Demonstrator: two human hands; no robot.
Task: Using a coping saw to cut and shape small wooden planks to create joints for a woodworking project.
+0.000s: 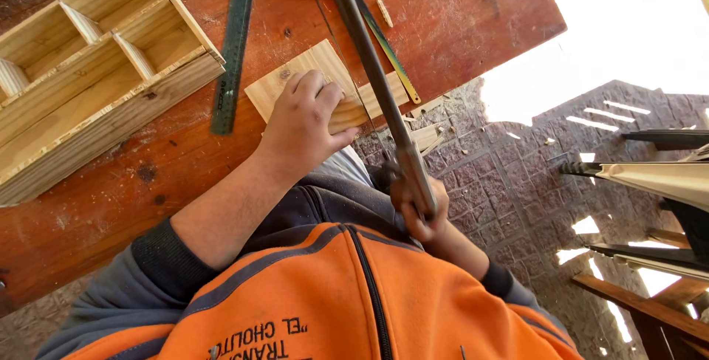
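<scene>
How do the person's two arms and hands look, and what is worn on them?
Both hands, the left hand and the right hand, are bare, with no gloves. Dark grey sleeves with ribbed cuffs are pushed up, leaving the forearms uncovered. Over them is an orange vest with grey trim and a dark zip. No rings or watch are visible.

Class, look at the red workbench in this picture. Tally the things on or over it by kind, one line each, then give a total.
Wooden compartment box: 1
Flat wooden board, under the left hand: 1
Metal rulers (dark one, yellow-green one): 2
Hacksaw, in the right hand: 1
Total: 5
</scene>
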